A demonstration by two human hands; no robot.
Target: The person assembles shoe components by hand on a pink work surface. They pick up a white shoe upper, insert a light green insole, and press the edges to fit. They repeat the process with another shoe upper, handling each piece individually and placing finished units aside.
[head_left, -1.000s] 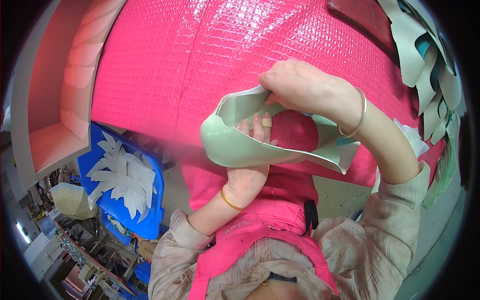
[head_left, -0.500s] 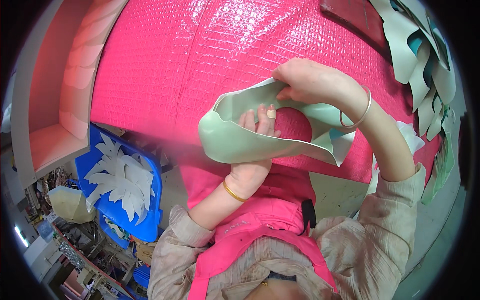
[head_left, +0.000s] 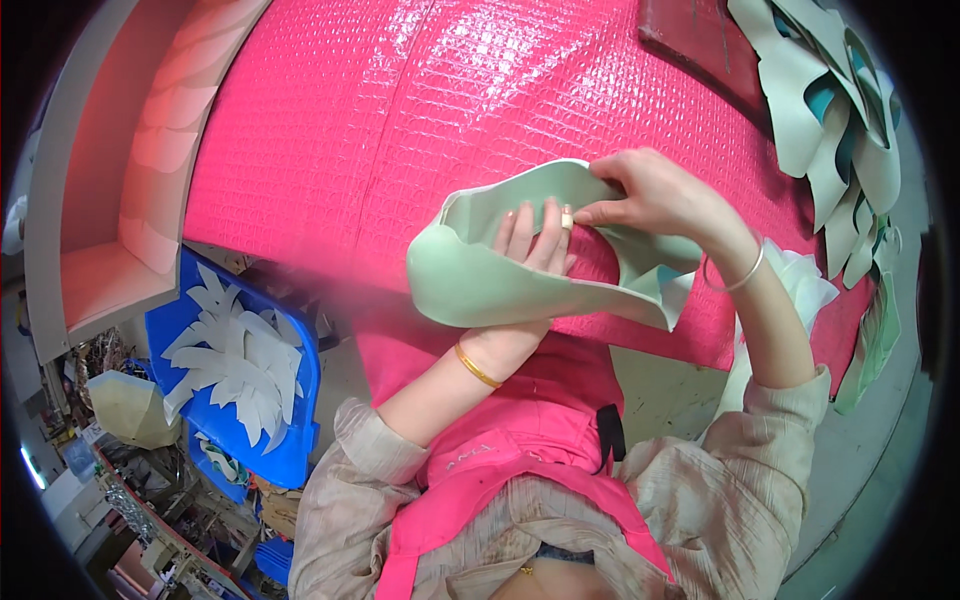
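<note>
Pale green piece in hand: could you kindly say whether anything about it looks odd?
Nothing looks plainly damaged. The pale green piece, left hand inside and right hand at its far edge, shows no visible tear. Its right end flares into a pointed corner, though that may be its cut; the underside is hidden.

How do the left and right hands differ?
The left hand extends fingers inside the pale green leather-like piece; the right hand pinches its far rim. The left hand wears a beige finger band; the right hand shows none. The left wrist carries a golden bracelet, the right wrist a paler bangle. Both are at the same piece.
</note>
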